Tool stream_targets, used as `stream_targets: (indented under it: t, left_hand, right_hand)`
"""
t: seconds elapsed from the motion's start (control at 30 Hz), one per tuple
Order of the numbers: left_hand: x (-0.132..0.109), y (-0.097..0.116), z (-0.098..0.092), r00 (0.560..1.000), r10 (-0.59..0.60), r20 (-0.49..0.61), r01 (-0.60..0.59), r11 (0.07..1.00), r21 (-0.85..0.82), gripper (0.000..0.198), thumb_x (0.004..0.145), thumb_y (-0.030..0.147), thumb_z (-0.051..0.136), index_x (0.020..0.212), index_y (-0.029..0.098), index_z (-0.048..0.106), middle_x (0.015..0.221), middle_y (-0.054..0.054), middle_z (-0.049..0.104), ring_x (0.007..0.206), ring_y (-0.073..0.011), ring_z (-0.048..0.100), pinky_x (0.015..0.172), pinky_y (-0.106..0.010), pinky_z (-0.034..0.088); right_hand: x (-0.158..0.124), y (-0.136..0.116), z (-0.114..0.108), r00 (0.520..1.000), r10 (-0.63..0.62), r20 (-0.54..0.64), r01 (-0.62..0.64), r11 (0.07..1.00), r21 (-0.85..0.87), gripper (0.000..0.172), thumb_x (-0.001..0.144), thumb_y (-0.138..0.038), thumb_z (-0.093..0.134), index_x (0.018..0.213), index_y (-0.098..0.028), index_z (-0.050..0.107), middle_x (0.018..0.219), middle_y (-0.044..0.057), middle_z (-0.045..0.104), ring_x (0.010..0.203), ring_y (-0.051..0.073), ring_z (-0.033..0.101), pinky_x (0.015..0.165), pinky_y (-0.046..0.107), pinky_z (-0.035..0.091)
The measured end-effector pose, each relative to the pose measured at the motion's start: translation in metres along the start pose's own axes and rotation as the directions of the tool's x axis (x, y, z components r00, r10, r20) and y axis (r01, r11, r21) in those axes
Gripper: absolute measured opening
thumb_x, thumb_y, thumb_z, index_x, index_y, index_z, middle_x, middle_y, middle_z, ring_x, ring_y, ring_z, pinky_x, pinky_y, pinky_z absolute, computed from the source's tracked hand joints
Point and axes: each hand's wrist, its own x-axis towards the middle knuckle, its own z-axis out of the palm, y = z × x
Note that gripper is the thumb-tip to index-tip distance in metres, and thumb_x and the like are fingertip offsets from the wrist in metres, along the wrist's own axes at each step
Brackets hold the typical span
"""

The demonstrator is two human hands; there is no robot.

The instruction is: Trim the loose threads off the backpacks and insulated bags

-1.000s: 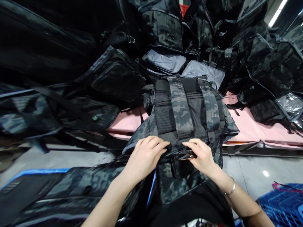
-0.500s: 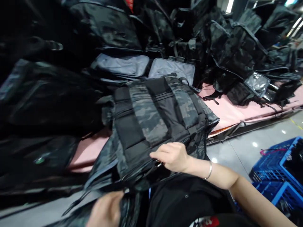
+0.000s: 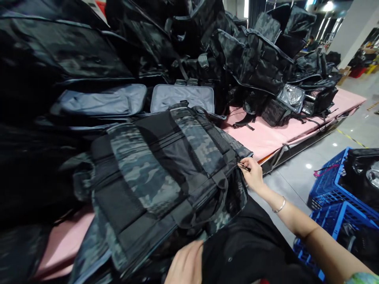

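Note:
A camouflage and black backpack [image 3: 166, 157] lies in front of me, its padded shoulder straps facing up and a carry handle [image 3: 223, 201] on the near edge. At the backpack's near right corner, my right hand [image 3: 253, 173] is closed on a slim dark metal tool [image 3: 244, 167], whose tip is against the edge seam. My left hand [image 3: 186, 263] is at the near edge, fingers together and curled against the backpack; the thumb and fingertips are partly hidden. An open flap with grey-blue lining [image 3: 91, 268] hangs at the lower left.
More dark camouflage bags [image 3: 251, 59] are heaped along the back and left, some open with grey lining [image 3: 183, 96]. They lie on a long pink-covered table [image 3: 251, 138]. Blue crates [image 3: 328, 189] holding black items stand on the floor at the right.
My right hand has moved right along the near edge to the corner of the backpack. My left hand has also shifted right. The camera view has turned, putting the backpack further left.

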Motion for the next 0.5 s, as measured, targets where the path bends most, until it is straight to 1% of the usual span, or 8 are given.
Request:
stream_targets:
  t: [0.07,0.1,0.13,0.2,0.27,0.33,0.4,0.5]
  left_hand:
    - [0.032,0.013,0.007,0.987,0.158,0.040,-0.160,0.987,0.031,0.022,0.082,0.016,0.052,0.101,0.021,0.062,0.095,-0.006,0.069,0.089,-0.0194,0.063,0.085,-0.030,0.048]
    - [0.049,0.018,0.008,0.979,0.198,0.047,-0.201,0.978,0.061,0.023,0.083,0.015,0.051,0.102,0.020,0.062,0.098,-0.008,0.068,0.094,-0.0202,0.062,0.087,-0.031,0.047]
    - [0.066,0.023,0.006,0.973,0.227,0.039,-0.229,0.968,0.099,0.026,0.083,0.014,0.051,0.106,0.018,0.061,0.106,-0.010,0.066,0.102,-0.0217,0.060,0.091,-0.033,0.045]
    - [0.096,0.029,-0.001,0.965,0.261,-0.026,-0.249,0.943,0.222,0.031,0.082,0.015,0.054,0.112,0.016,0.059,0.115,-0.013,0.063,0.108,-0.0248,0.056,0.093,-0.037,0.043]
    - [0.119,0.029,-0.011,0.957,0.285,-0.057,-0.248,0.902,0.354,0.036,0.079,0.020,0.060,0.115,0.014,0.058,0.115,-0.015,0.062,0.106,-0.0276,0.056,0.091,-0.039,0.043]
    - [0.131,0.022,-0.019,0.954,0.299,-0.025,-0.256,0.853,0.454,0.043,0.077,0.025,0.064,0.117,0.012,0.057,0.111,-0.016,0.064,0.100,-0.0288,0.057,0.088,-0.040,0.043]
    - [0.134,0.012,-0.025,0.942,0.335,-0.003,-0.287,0.812,0.509,0.047,0.076,0.025,0.065,0.120,0.011,0.055,0.105,-0.015,0.066,0.091,-0.0266,0.060,0.084,-0.038,0.043]
    - [0.129,-0.004,-0.032,0.888,0.456,-0.058,-0.359,0.767,0.532,0.051,0.075,0.016,0.065,0.124,0.014,0.052,0.090,-0.009,0.070,0.076,-0.0206,0.061,0.077,-0.032,0.043]
  right_hand:
    - [0.003,0.013,-0.001,0.999,0.046,0.025,-0.044,0.997,-0.071,0.020,0.079,-0.031,0.058,0.093,-0.017,0.063,0.073,0.001,0.058,0.069,0.015,0.056,0.065,0.025,0.044]
    - [0.004,0.016,0.000,0.997,0.040,0.061,-0.035,0.995,-0.091,0.021,0.078,-0.030,0.060,0.094,-0.018,0.063,0.074,0.000,0.057,0.069,0.015,0.056,0.065,0.025,0.044]
    - [0.004,0.017,0.002,0.995,0.028,0.099,-0.018,0.995,-0.097,0.019,0.077,-0.027,0.060,0.094,-0.019,0.064,0.076,0.001,0.057,0.070,0.015,0.056,0.065,0.025,0.043]
    - [0.007,0.013,0.006,0.989,0.005,0.147,0.003,0.998,-0.056,0.013,0.076,-0.020,0.058,0.087,-0.021,0.065,0.080,0.001,0.059,0.071,0.014,0.056,0.066,0.024,0.043]
    - [0.010,0.004,0.007,0.989,-0.005,0.151,-0.006,0.997,0.075,0.008,0.076,-0.018,0.056,0.079,-0.021,0.063,0.082,0.002,0.060,0.076,0.015,0.057,0.069,0.025,0.043]
    - [0.013,-0.007,0.003,0.984,0.009,0.176,-0.059,0.958,0.282,0.006,0.078,-0.023,0.055,0.074,-0.020,0.059,0.077,0.001,0.060,0.075,0.015,0.056,0.068,0.025,0.043]
    - [0.017,-0.021,-0.006,0.968,0.019,0.251,-0.141,0.868,0.477,0.015,0.080,-0.030,0.054,0.070,-0.019,0.055,0.069,0.000,0.060,0.068,0.014,0.055,0.064,0.025,0.043]
    - [0.024,-0.041,-0.022,0.931,-0.003,0.366,-0.245,0.739,0.628,0.024,0.081,-0.037,0.055,0.067,-0.018,0.053,0.062,-0.001,0.059,0.053,0.009,0.047,0.053,0.021,0.039]
